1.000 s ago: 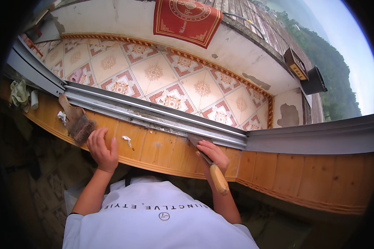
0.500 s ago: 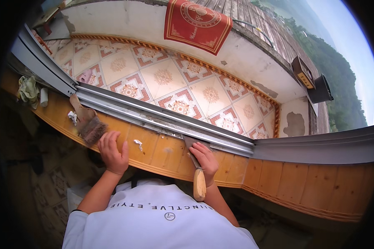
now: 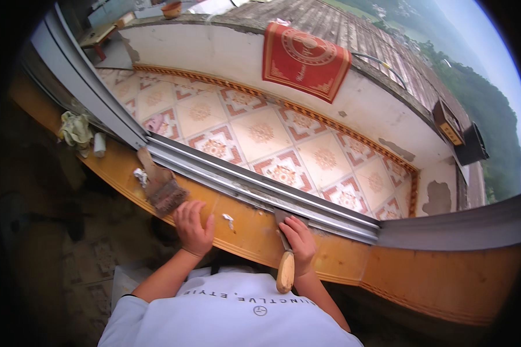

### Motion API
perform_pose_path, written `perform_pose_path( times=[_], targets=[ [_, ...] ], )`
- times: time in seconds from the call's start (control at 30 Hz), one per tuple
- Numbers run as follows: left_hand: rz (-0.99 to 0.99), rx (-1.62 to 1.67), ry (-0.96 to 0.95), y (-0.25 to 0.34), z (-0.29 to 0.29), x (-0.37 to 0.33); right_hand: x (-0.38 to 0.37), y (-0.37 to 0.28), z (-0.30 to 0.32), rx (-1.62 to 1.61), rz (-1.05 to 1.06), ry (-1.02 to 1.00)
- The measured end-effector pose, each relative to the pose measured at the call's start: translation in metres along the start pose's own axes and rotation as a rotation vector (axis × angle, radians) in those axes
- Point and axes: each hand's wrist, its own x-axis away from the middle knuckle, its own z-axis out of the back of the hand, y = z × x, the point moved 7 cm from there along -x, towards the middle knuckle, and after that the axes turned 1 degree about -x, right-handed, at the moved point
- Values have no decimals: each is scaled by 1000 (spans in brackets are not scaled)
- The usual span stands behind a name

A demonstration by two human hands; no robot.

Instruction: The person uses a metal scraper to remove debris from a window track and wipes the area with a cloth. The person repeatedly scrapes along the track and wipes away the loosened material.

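My right hand (image 3: 301, 244) grips a putty knife (image 3: 285, 272) with a pale wooden handle. Its dark blade sits on the wooden sill (image 3: 255, 240), up against the metal window track (image 3: 260, 196). The fingers press over the blade, and its tip is partly hidden. Farther left, my left hand (image 3: 194, 228) rests on the sill with its fingers spread, holding nothing. Just beyond those fingers lies a wide, worn brush (image 3: 165, 191) with a wooden handle and dirty bristles. A small white scrap (image 3: 228, 221) lies between my hands.
A crumpled pale cloth (image 3: 75, 130) and a white roll-shaped piece (image 3: 99, 144) lie at the sill's left end. More white crumple (image 3: 140, 176) is beside the brush. Beyond the track are a patterned tile floor (image 3: 260, 133) and a low wall with a red mat (image 3: 305, 61) over it.
The whole view has shifted, so the scene sits lower and farther right. The putty knife has slid slightly left along the track, nearer the white scrap. My left hand stays beside the brush.
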Motion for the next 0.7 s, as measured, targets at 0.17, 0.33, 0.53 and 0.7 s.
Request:
perform_pose_path(
  times=[0.17, 0.33, 0.53, 0.7],
  targets=[
    [-12, 16, 8, -5, 1, 5, -12, -25, -20, -3, 11, 39],
    [23, 31, -7, 0, 1, 5, -21, -13, -27, -93, -170, -34],
    [15, 0, -6, 4, 6, -2, -31, -14, -20, -146, -117, -92],
    [13, -24, -51, 5, 0, -5, -38, -25, -29, -139, -41, -96]
  ],
)
